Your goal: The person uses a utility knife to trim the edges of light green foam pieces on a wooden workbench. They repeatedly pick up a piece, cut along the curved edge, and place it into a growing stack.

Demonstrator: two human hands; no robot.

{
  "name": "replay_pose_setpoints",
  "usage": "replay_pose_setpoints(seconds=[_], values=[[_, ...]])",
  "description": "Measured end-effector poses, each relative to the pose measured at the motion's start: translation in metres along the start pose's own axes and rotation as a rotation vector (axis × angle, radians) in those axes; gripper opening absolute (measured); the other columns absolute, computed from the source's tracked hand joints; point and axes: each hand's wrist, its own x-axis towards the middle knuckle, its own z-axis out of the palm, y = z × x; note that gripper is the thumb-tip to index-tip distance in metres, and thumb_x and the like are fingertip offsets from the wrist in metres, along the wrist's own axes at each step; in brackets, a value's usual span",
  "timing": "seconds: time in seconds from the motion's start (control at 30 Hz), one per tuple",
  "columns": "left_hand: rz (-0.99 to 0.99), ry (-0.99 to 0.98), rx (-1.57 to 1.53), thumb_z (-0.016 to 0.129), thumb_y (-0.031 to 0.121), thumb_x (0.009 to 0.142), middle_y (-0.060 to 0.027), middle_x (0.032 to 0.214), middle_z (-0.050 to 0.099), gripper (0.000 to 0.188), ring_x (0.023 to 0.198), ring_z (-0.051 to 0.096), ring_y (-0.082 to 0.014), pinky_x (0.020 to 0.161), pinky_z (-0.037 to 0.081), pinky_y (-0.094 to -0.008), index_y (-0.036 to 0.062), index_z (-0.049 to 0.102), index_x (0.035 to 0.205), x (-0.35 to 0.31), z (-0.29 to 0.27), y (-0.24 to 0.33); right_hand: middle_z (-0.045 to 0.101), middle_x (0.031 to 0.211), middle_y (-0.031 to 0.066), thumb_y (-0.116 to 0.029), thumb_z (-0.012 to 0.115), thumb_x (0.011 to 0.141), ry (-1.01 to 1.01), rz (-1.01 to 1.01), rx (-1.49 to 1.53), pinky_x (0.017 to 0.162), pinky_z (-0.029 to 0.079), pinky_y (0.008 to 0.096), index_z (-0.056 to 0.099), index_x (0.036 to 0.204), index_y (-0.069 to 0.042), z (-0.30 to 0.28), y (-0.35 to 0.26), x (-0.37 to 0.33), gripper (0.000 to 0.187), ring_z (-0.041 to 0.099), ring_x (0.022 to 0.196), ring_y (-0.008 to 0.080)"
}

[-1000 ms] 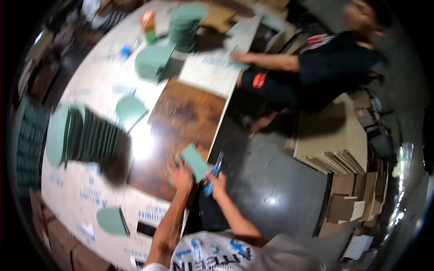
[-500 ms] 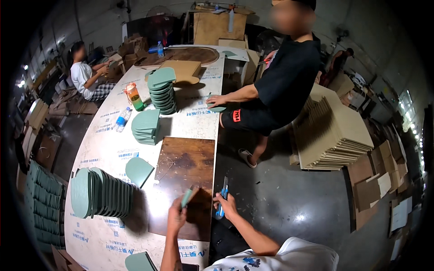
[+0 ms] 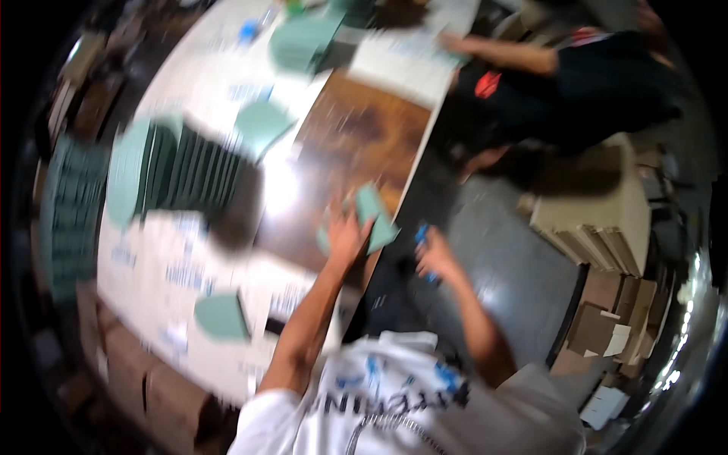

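Note:
My left hand (image 3: 347, 233) lies over a green rounded panel (image 3: 374, 212), its fingers spread across it. Beneath the panel is a dark brown wood-grain board (image 3: 368, 144) on the white table. Off the table's right edge, my right hand (image 3: 438, 256) is closed round a blue utility knife (image 3: 422, 233); blur hides its blade. Another green panel (image 3: 262, 127) lies at the board's left edge. To its left, a long row of green panels (image 3: 189, 167) stands on edge. A single green panel (image 3: 221, 316) rests nearer to me.
At the far right side of the table stands a person in dark clothes (image 3: 607, 83), one hand on the tabletop. Stacked tan boards (image 3: 595, 208) and cardboard (image 3: 618, 326) sit on the right. More green panels (image 3: 72, 216) are piled at the left, beyond the table.
The view has swung down and is blurred. The green panel, earlier edge-on in my left hand, now lies flat under it on the board. My right hand keeps the knife.

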Motion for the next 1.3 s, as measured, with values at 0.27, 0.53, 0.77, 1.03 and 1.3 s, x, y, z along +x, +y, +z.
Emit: replay_pose_setpoints(seconds=[0.27, 0.53, 0.77, 1.03, 1.3], values=[[-0.114, 0.006, 0.111, 0.053, 0.056, 0.100, -0.0233, 0.156, 0.038, 0.078, 0.145, 0.031, -0.0412, 0.115, 0.018, -0.0670, 0.0036, 0.040, 0.155, -0.012, 0.006, 0.017, 0.068, 0.076, 0.0197, -0.020, 0.053, 0.104, -0.234, -0.009, -0.558, 0.057, 0.057, 0.0386, 0.052, 0.123, 0.008, -0.010, -0.096, -0.041, 0.034, 0.069, 0.058, 0.0257], [-0.094, 0.035, 0.141, 0.054, 0.056, 0.100, -0.0243, 0.156, 0.037, 0.077, 0.144, 0.030, -0.0422, 0.114, 0.019, -0.0655, 0.0023, 0.040, 0.154, -0.008, 0.009, 0.018, 0.069, 0.071, 0.0210, -0.017, 0.055, 0.102, -0.339, 0.095, -0.679, 0.056, 0.057, 0.0399, 0.051, 0.108, 0.011, -0.015, -0.116, -0.040, 0.029, 0.070, 0.057, 0.0272], [-0.077, 0.077, 0.128, 0.059, 0.054, 0.097, -0.0244, 0.151, 0.041, 0.077, 0.140, 0.035, -0.0419, 0.113, 0.019, -0.0638, 0.0014, 0.045, 0.151, -0.007, 0.008, 0.015, 0.063, 0.066, 0.0216, -0.017, 0.058, 0.101, -0.326, 0.039, -0.698, 0.054, 0.053, 0.0423, 0.048, 0.103, 0.008, -0.002, -0.094, -0.029, 0.027, 0.067, 0.051, 0.0300], [-0.086, 0.053, 0.066, 0.058, 0.053, 0.098, -0.0256, 0.151, 0.041, 0.076, 0.142, 0.033, -0.0432, 0.112, 0.021, -0.0645, -0.0002, 0.046, 0.150, -0.007, 0.001, 0.023, 0.069, 0.075, 0.0194, -0.008, 0.056, 0.096, -0.326, 0.102, -1.059, 0.054, 0.056, 0.0439, 0.054, 0.108, 0.003, 0.029, 0.119, 0.044, 0.016, 0.070, 0.060, 0.0314], [0.168, -0.064, -0.055, 0.060, 0.057, 0.095, -0.0215, 0.155, 0.043, 0.079, 0.146, 0.034, -0.0401, 0.117, 0.020, -0.0653, 0.0049, 0.045, 0.152, 0.005, -0.005, 0.011, 0.066, 0.099, 0.0092, -0.007, 0.065, 0.099, 0.202, -0.093, 0.662, 0.063, 0.064, 0.0363, 0.058, 0.110, -0.005, 0.057, 0.026, 0.003, 0.013, 0.072, 0.082, 0.0232]])
